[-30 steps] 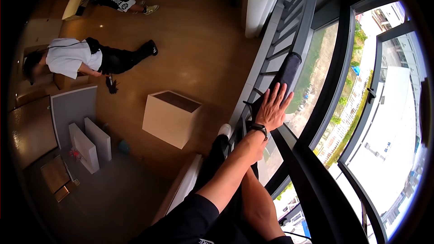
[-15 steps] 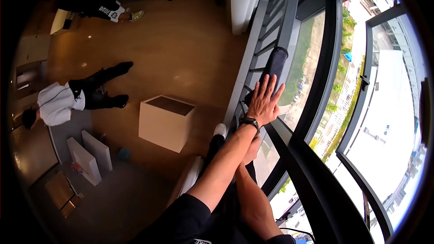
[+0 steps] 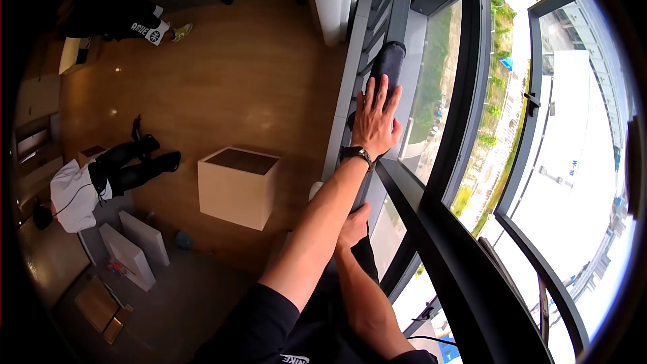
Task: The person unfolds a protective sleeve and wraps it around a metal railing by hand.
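Observation:
My left hand, with a dark watch on its wrist, lies flat with fingers spread on a dark rounded cloth-like bundle. The bundle sits along the top of the grey railing. Closer to my body, my right hand is curled around the railing's top bar, beside my left forearm. Some of its fingers are hidden. The bundle's lower end is covered by my left hand.
Windows with dark frames run along the right; one pane stands swung outward. An open-topped box stands on the wooden floor. Pale panels, a person in a white top and another in dark clothes are left.
The view has shifted, so the railing and box appear farther left. My right hand now shows more clearly below my left wrist. The white-topped person's legs have changed position.

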Demonstrator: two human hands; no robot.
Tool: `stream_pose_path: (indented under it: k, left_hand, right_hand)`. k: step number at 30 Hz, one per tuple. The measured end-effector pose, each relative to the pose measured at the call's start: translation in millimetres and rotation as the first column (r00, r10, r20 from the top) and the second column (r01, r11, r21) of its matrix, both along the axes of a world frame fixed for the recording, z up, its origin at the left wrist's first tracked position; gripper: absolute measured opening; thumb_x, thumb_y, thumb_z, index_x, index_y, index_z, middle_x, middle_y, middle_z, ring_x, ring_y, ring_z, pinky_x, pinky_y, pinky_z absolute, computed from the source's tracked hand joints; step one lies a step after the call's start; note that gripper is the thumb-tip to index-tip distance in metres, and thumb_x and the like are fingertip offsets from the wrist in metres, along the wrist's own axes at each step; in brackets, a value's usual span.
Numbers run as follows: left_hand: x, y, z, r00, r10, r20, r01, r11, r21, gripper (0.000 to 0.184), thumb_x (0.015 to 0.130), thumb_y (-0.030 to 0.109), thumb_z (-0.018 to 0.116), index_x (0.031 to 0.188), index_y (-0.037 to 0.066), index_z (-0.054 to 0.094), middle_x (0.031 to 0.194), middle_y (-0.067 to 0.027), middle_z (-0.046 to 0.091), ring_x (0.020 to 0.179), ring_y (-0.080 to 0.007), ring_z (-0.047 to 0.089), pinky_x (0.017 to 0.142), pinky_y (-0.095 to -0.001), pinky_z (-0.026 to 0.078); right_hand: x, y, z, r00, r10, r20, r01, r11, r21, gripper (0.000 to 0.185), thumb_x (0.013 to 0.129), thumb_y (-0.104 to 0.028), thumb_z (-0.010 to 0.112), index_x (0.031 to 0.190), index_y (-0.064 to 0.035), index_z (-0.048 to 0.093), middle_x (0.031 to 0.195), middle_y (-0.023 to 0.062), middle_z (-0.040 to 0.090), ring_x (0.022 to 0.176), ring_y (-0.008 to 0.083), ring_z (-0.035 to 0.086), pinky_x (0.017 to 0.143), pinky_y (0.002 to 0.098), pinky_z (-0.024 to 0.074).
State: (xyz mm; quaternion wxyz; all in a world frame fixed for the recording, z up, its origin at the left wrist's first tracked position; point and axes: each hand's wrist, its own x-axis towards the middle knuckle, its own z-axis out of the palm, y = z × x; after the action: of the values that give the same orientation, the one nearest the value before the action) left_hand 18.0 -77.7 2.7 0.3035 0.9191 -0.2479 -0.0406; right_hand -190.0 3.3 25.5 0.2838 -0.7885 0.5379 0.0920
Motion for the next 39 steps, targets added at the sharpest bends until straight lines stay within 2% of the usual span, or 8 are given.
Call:
stream_pose_path:
  k: [4,13,24,29,30,35,37,39]
  left_hand:
    - [15,-6,-5,0.999,0.02,0.036,-0.018,0.998,-0.057,0.072,0.078,0.017,0.062,0.146,0.01,0.04,0.156,-0.0194,0.026,0.136,-0.0462,0.033,0.109,-0.0551,0.032]
    - [38,-17,-12,0.994,0.039,0.099,-0.024,0.989,-0.146,0.067,0.077,0.013,0.061,0.141,0.007,0.044,0.154,-0.0216,0.029,0.131,-0.046,0.038,0.109,-0.0498,0.036]
    - [-5,1,-4,0.995,0.038,0.088,-0.037,0.999,-0.013,0.069,0.079,0.02,0.062,0.144,0.011,0.042,0.155,-0.0185,0.028,0.128,-0.0472,0.04,0.105,-0.0506,0.039]
    - [-43,19,-2,0.998,0.042,0.052,-0.039,0.998,-0.054,0.069,0.08,0.02,0.061,0.145,0.012,0.041,0.156,-0.017,0.026,0.13,-0.0461,0.039,0.105,-0.0494,0.041]
    - [-50,22,-1,0.998,0.045,0.052,-0.042,0.998,-0.055,0.067,0.081,0.02,0.06,0.145,0.012,0.041,0.157,-0.0167,0.025,0.129,-0.046,0.041,0.105,-0.0484,0.042]
    - [-77,30,-1,0.997,0.059,0.052,-0.054,0.995,-0.088,0.065,0.081,0.021,0.06,0.144,0.013,0.043,0.156,-0.0155,0.027,0.124,-0.046,0.045,0.103,-0.0475,0.043]
    - [-85,36,-2,0.998,0.069,0.013,-0.068,0.992,-0.106,0.065,0.081,0.021,0.06,0.144,0.014,0.043,0.157,-0.0136,0.027,0.123,-0.0455,0.046,0.103,-0.0475,0.044]
    - [-91,42,-1,0.996,0.088,0.019,-0.084,0.984,-0.155,0.064,0.08,0.024,0.061,0.142,0.013,0.046,0.156,-0.012,0.029,0.12,-0.0466,0.049,0.103,-0.0494,0.044]
  right_hand:
    - [-1,2,-2,1.0,0.013,0.025,-0.012,0.998,-0.055,0.056,0.075,-0.029,0.07,0.124,-0.0082,0.051,0.11,0.0147,0.063,0.09,0.0382,0.065,0.072,0.0474,0.0528]
    - [1,3,2,0.997,0.02,0.073,-0.012,0.994,-0.109,0.051,0.074,-0.026,0.069,0.12,-0.0089,0.052,0.106,0.0126,0.062,0.086,0.0381,0.065,0.069,0.0478,0.0528]
    - [-2,1,-1,1.0,0.014,0.002,-0.014,1.0,-0.013,0.06,0.076,-0.034,0.071,0.126,-0.0086,0.048,0.116,0.0128,0.061,0.093,0.0383,0.064,0.075,0.0481,0.0519]
    - [-7,1,-6,0.997,0.052,0.052,-0.05,0.998,-0.043,0.069,0.078,-0.051,0.069,0.127,-0.0078,0.046,0.119,0.0127,0.061,0.094,0.0393,0.064,0.075,0.0482,0.0512]
    - [-5,0,-1,0.998,0.042,0.041,-0.042,0.999,-0.001,0.073,0.077,-0.053,0.07,0.128,-0.0082,0.045,0.118,0.0136,0.061,0.094,0.04,0.064,0.076,0.0482,0.0507]
    - [-9,-4,-10,0.996,0.047,0.082,-0.046,0.999,-0.016,0.067,0.079,-0.051,0.068,0.125,-0.0083,0.045,0.114,0.0145,0.062,0.093,0.0413,0.063,0.073,0.0492,0.0496]
    - [-7,-5,-10,0.999,0.053,0.013,-0.053,0.998,0.019,0.062,0.081,-0.047,0.067,0.124,-0.0079,0.045,0.114,0.0144,0.062,0.092,0.0415,0.063,0.072,0.0493,0.0493]
    - [-6,-4,-2,0.993,0.085,0.08,-0.085,0.996,-0.006,0.06,0.081,-0.043,0.068,0.123,-0.0079,0.045,0.11,0.0148,0.064,0.09,0.0416,0.063,0.071,0.049,0.0482]
